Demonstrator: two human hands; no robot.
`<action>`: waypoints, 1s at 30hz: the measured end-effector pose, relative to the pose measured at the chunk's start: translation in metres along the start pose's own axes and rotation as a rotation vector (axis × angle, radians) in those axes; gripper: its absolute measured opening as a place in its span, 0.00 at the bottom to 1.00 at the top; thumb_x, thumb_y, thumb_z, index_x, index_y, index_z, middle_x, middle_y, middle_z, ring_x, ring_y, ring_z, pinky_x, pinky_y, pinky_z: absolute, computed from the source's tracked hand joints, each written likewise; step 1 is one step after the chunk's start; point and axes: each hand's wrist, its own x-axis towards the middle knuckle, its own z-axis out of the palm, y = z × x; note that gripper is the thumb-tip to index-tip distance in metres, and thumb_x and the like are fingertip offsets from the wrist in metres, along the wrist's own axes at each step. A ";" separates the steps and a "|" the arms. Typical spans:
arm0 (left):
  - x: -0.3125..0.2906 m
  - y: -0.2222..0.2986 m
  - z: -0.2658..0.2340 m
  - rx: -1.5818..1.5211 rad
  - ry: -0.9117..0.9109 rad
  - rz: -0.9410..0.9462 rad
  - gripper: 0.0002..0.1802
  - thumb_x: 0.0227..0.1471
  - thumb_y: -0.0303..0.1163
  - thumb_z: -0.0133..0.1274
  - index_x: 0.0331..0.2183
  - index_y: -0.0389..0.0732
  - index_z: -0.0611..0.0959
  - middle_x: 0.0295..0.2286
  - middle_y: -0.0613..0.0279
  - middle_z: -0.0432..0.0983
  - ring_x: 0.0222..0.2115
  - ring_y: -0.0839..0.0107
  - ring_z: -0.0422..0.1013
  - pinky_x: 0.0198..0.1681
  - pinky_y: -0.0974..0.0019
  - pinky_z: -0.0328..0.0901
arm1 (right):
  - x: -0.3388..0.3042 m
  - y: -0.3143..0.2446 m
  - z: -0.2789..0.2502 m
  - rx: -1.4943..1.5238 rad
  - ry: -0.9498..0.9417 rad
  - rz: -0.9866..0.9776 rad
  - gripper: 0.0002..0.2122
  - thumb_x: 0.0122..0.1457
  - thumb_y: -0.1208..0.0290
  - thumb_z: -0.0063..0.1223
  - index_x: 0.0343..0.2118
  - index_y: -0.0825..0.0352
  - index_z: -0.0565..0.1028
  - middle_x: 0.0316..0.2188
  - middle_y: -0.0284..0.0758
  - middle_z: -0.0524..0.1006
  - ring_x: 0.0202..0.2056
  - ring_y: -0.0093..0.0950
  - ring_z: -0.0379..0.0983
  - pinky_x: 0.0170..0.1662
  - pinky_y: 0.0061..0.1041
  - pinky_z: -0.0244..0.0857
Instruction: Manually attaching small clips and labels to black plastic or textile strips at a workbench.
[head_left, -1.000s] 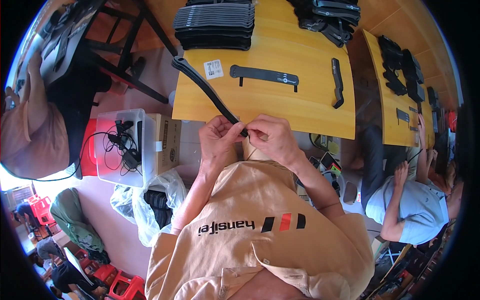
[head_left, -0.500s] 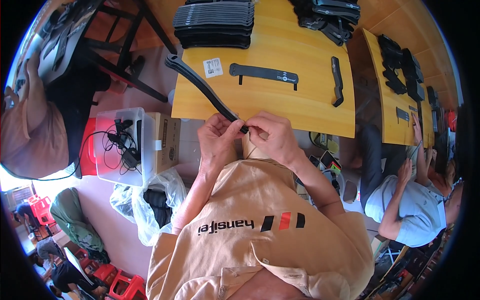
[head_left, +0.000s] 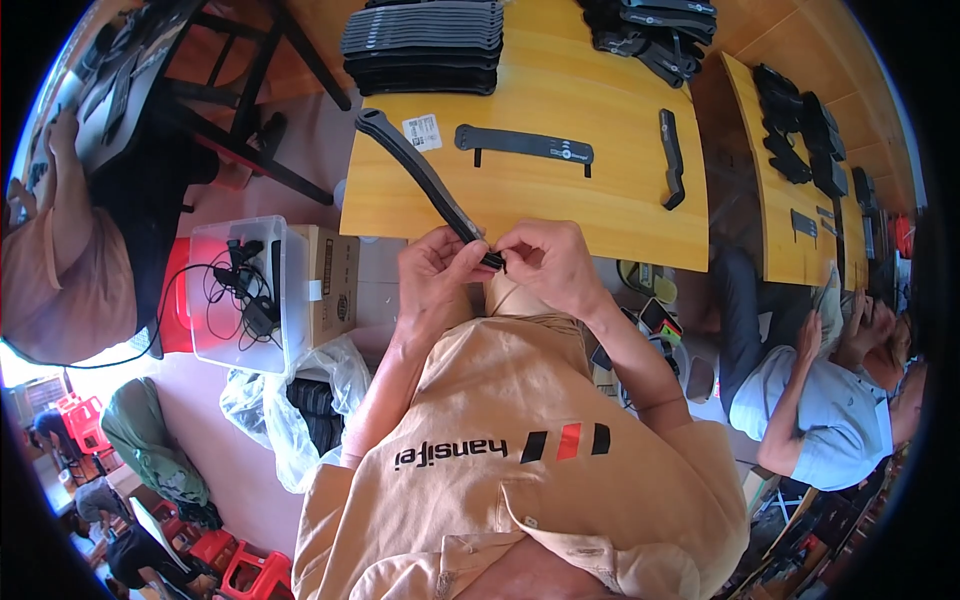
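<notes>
A long, dark grey-black padded strap [head_left: 420,172] slants up from my hands over the near left edge of the yellow table [head_left: 600,222]. My left hand [head_left: 433,285] is closed round its lower end, thumb on top. There, my right hand [head_left: 556,268] pinches a small black tab [head_left: 503,266], mostly hidden by the fingertips. Another strap of the same kind [head_left: 525,144] lies flat on the table, with two short black tabs sticking out toward me. Farther right lies a strap [head_left: 671,158] seen edge-on and bent.
Toward the back of the table sit a neat stack of straps [head_left: 420,45] and a loose pile [head_left: 665,45]. A white label [head_left: 422,132] lies left. Beside me are a clear bin with cables [head_left: 240,300], a cardboard box [head_left: 332,285] and a plastic bag [head_left: 290,400]. A co-worker [head_left: 810,400] sits right.
The strap's far end has swung a little to the right, now overlapping the table more. My hands stay together at its lower end, with the small black tab showing more between the fingers.
</notes>
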 end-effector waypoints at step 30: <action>-0.004 0.022 -0.008 0.467 -0.208 -0.164 0.14 0.51 0.36 0.51 0.29 0.33 0.76 0.16 0.66 0.70 0.19 0.83 0.66 0.22 0.78 0.62 | -0.003 0.001 0.013 -0.094 0.021 -0.087 0.03 0.47 0.86 0.47 0.26 0.73 0.69 0.23 0.37 0.70 0.25 0.25 0.70 0.27 0.18 0.65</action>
